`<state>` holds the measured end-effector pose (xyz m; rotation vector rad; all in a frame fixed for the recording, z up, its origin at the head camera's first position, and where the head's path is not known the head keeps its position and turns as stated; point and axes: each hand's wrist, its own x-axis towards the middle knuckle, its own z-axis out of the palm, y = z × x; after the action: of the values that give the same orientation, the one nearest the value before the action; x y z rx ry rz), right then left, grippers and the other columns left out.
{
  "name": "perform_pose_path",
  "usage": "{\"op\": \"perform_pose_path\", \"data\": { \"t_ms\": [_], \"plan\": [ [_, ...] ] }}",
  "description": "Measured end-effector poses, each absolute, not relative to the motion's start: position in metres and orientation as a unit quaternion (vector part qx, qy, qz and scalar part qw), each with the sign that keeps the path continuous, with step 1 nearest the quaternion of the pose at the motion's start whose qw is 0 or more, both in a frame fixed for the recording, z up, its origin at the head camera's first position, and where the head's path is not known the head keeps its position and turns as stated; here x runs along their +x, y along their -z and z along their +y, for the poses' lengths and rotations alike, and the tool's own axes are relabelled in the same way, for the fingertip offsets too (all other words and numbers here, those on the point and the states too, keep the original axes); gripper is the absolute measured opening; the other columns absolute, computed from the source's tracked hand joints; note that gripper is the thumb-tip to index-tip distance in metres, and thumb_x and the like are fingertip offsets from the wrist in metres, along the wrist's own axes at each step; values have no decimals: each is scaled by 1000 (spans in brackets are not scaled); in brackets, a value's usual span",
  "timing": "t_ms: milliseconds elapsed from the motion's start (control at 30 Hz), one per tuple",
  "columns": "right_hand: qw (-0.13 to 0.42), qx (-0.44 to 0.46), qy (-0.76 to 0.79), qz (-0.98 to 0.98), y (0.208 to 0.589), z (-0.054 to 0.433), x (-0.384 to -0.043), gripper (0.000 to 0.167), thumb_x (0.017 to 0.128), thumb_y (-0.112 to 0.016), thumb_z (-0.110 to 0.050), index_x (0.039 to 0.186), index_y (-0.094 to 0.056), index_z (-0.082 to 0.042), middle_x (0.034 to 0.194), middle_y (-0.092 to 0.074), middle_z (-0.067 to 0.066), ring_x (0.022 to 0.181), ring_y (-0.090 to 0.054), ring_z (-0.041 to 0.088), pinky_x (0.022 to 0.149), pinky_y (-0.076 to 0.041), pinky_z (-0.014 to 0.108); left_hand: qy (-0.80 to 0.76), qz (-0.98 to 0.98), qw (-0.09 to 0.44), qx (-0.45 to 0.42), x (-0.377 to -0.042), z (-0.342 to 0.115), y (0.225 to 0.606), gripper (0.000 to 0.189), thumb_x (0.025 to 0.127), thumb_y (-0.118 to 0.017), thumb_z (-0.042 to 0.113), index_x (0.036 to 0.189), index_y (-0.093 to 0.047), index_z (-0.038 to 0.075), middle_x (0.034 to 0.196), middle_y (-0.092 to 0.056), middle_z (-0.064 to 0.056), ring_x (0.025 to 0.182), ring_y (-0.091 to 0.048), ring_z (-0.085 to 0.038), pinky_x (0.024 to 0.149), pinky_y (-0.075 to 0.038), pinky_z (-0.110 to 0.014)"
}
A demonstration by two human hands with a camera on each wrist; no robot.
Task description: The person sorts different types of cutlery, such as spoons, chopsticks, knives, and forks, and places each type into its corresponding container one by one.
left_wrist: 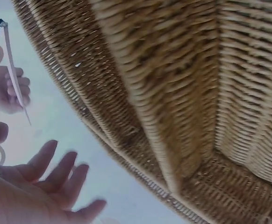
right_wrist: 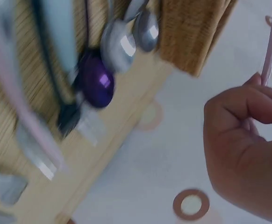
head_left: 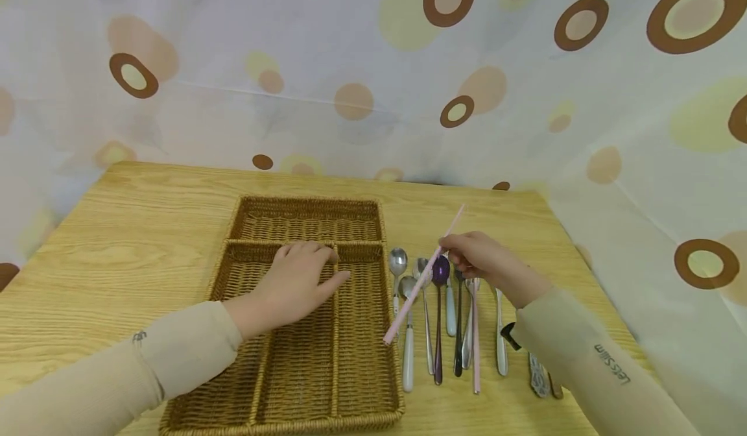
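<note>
My right hand (head_left: 483,259) pinches a slim pink chopstick (head_left: 415,289), held slanted above the row of cutlery. Its thicker end points down toward the right wall of a woven basket (head_left: 399,384). A second pink chopstick (head_left: 475,351) lies on the table below that hand. Over the basket's compartments hovers my left hand (head_left: 297,283), with its fingers spread in the left wrist view and nothing in them. Beneath the raised chopstick lie a purple spoon (head_left: 440,270) and a white-handled spoon (head_left: 408,351); a dark-handled piece (head_left: 458,339) is beside them.
The basket has a wide compartment (head_left: 309,228) across the back and long ones in front, split by woven dividers. More cutlery lies to the right, including a pale-handled piece (head_left: 501,345) and an ornate handle (head_left: 537,377). A patterned cloth (head_left: 350,66) hangs behind the wooden table.
</note>
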<state>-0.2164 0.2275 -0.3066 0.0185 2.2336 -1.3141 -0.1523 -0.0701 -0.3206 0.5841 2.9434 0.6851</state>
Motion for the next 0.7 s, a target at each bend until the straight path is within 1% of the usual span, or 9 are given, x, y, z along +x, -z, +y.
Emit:
{"op": "perform_pose_path", "data": {
  "t_ms": [133,200,300,367,433,567,633,700],
  "plan": [
    [254,27,531,808,305,205,-216,24,98,-40,-26,92,-56,-9,56,-40,-9,52,-33,6,52,-29,21,-255,944,64,199,-155,-58,316,47,94,-50,45,119,-61,6,118,-64,-9,113,-58,-27,99,-41,-49],
    [242,41,550,798,304,193,-215,23,98,-40,-25,92,-56,-9,55,-39,-9,51,-34,5,51,-29,20,-289,931,101,199,-158,-52,315,46,93,-52,44,119,-61,7,114,-66,-7,106,-61,-23,94,-46,-44],
    [219,58,577,785,302,180,-211,23,98,-40,-23,89,-57,-9,54,-40,-9,50,-35,5,50,-28,20,-362,896,170,191,-164,-44,312,40,93,-53,43,113,-65,10,103,-69,-1,99,-63,-16,90,-49,-39],
    [204,63,590,778,301,175,-208,23,98,-41,-22,89,-58,-10,53,-40,-9,50,-36,5,50,-29,20,-406,870,206,190,-168,-42,310,34,94,-54,38,109,-67,10,96,-69,1,93,-63,-13,88,-50,-37],
    [194,62,598,775,301,172,-205,23,99,-41,-22,92,-58,-8,53,-40,-9,51,-37,5,50,-29,20,-431,851,228,196,-173,-43,306,28,94,-55,31,105,-69,10,91,-70,2,90,-63,-11,86,-50,-36],
    [188,47,591,783,300,173,-203,27,99,-42,-25,102,-56,-2,55,-42,-9,52,-37,5,51,-30,20,-428,848,229,213,-183,-52,299,21,91,-60,18,105,-69,6,89,-71,-2,81,-64,-12,77,-52,-31],
    [189,39,575,795,299,179,-203,31,99,-42,-29,105,-57,-2,56,-42,-9,53,-38,5,53,-31,20,-397,866,210,218,-189,-60,295,20,90,-61,17,105,-69,7,89,-71,-3,78,-64,-12,74,-52,-30],
    [190,36,561,805,298,187,-203,34,99,-42,-34,104,-58,-5,58,-42,-9,55,-38,6,55,-32,21,-351,890,183,225,-197,-70,291,19,90,-61,16,105,-69,7,91,-71,-4,79,-64,-14,75,-52,-31]
  ]
}}
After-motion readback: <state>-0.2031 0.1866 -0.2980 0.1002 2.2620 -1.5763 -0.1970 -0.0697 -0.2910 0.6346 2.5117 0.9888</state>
